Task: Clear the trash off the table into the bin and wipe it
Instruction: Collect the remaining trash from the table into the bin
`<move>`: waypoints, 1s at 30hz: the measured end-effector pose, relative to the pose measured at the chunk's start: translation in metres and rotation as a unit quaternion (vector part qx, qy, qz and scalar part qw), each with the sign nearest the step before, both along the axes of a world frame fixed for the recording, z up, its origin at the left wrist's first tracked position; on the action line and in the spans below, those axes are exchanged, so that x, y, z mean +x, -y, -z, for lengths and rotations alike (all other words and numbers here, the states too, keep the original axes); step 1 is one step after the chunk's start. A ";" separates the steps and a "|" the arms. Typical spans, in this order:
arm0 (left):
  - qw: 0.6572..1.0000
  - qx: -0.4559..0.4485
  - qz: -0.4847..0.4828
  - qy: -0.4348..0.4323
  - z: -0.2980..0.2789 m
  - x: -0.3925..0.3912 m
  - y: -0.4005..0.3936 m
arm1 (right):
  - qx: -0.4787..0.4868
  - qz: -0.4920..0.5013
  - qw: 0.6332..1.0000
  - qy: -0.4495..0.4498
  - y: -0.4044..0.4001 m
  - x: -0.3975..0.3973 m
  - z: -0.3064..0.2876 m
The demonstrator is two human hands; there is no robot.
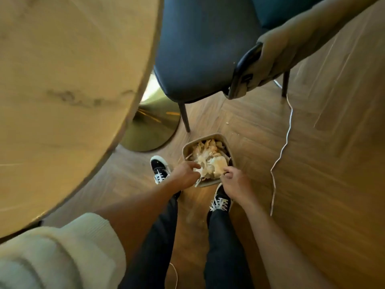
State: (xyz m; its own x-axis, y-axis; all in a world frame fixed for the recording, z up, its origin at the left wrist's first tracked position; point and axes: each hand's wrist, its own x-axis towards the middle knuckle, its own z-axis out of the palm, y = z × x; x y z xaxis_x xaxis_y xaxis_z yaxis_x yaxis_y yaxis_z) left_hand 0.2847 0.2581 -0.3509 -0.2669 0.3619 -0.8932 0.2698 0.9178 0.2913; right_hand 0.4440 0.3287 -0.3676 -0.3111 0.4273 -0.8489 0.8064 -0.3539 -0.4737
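Observation:
A small beige bin (188, 147) stands on the wooden floor between my feet and the chair, filled with crumpled pale paper and plastic trash (208, 158). My left hand (184, 174) reaches down at the bin's near left rim, and its fingers pinch a piece of the crumpled trash. At the near right rim my right hand (234, 182) curls its fingers round the trash. The round pale marble-look table (62, 90) fills the left of the view, and the part of its top that shows is bare.
A dark blue chair (198, 49) stands behind the bin, with a beige garment (291, 44) draped over its right side. The table's brass base (152, 124) sits left of the bin. A white cable (281, 151) trails across the floor on the right. A small crumb (227, 122) lies near the chair leg.

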 end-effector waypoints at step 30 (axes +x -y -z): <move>0.904 0.314 -0.277 -0.087 -0.316 -0.169 0.110 | 0.170 -0.157 0.957 -0.175 -0.038 -0.227 -0.319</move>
